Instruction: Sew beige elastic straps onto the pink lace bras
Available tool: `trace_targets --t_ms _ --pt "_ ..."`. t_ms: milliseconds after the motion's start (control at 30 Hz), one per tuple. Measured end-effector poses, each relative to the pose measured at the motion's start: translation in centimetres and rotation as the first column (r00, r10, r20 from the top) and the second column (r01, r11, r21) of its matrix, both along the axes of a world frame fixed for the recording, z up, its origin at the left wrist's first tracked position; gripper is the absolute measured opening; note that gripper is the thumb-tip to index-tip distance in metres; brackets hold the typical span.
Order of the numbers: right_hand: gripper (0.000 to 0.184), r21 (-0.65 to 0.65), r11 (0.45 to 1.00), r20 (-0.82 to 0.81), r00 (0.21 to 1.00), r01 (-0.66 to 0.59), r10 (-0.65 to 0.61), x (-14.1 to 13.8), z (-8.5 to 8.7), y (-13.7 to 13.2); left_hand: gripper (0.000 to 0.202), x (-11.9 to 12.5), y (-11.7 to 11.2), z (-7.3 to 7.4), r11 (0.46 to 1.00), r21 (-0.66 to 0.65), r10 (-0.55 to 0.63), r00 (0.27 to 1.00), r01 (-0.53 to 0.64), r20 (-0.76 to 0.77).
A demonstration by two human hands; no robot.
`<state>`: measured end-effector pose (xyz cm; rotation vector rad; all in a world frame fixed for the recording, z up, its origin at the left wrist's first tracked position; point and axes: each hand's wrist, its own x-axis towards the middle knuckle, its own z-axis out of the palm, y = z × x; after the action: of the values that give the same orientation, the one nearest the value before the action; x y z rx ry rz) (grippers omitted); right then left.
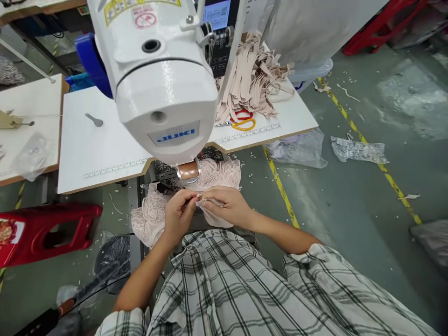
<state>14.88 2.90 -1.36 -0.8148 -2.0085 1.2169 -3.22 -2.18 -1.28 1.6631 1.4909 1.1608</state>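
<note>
A pale pink lace bra [220, 173] lies across the front of the white sewing machine [168, 102], its other cup [149, 217] hanging at the left. Just below the machine's needle area, my left hand [180, 211] pinches the edge of the bra's fabric between thumb and fingers. Close beside it, my right hand [227, 204] is closed on the same light strip, with the fingertips of both hands almost meeting. A plain fabric wing [215, 219] drapes under my right hand. The needle is hidden behind the machine head.
Beige straps [248, 79] are heaped on the white table [297, 119], with scissors [243, 122] in front. A grey spoon-shaped piece [94, 120] lies on the left side. A red stool [52, 231] stands at the left; plastic bags [301, 148] and scraps litter the floor.
</note>
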Motion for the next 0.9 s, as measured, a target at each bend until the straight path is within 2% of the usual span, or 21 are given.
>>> trace_targets --t_ms 100,200,300,367,500,633,900 --pt "0.022 -0.046 0.997 -0.006 0.998 0.057 -0.058 0.3 0.3 0.8 0.018 -0.2 0.0 0.3 0.999 0.010 0.043 0.996 -0.043 -0.074" --pt "0.025 -0.014 0.992 0.046 0.991 0.124 -0.123 0.7 0.9 1.8 0.019 -0.5 0.0 0.9 0.997 0.073 0.056 0.964 -0.038 -0.259" --pt "0.027 0.039 0.997 0.151 0.986 0.059 -0.065 0.8 1.7 2.7 0.016 -0.7 0.1 1.8 0.983 0.172 0.015 0.922 0.056 -0.386" --pt "0.025 0.022 1.000 0.183 0.983 0.006 -0.009 0.6 2.2 3.0 0.014 -0.8 0.3 2.5 0.974 0.203 -0.002 0.904 0.099 -0.428" --pt "0.022 -0.119 0.992 0.164 0.984 -0.051 0.070 0.5 3.0 3.2 0.011 -0.9 0.7 3.3 0.965 0.222 -0.020 0.887 0.138 -0.462" --pt "0.024 -0.239 0.967 0.138 0.983 -0.088 0.124 0.6 3.2 3.2 0.009 -1.0 0.8 3.3 0.955 0.244 -0.033 0.879 0.168 -0.476" --pt "0.024 -0.340 0.924 0.058 0.976 -0.177 0.208 0.8 2.6 3.6 0.012 -1.2 0.7 3.2 0.964 0.213 -0.043 0.884 0.159 -0.466"
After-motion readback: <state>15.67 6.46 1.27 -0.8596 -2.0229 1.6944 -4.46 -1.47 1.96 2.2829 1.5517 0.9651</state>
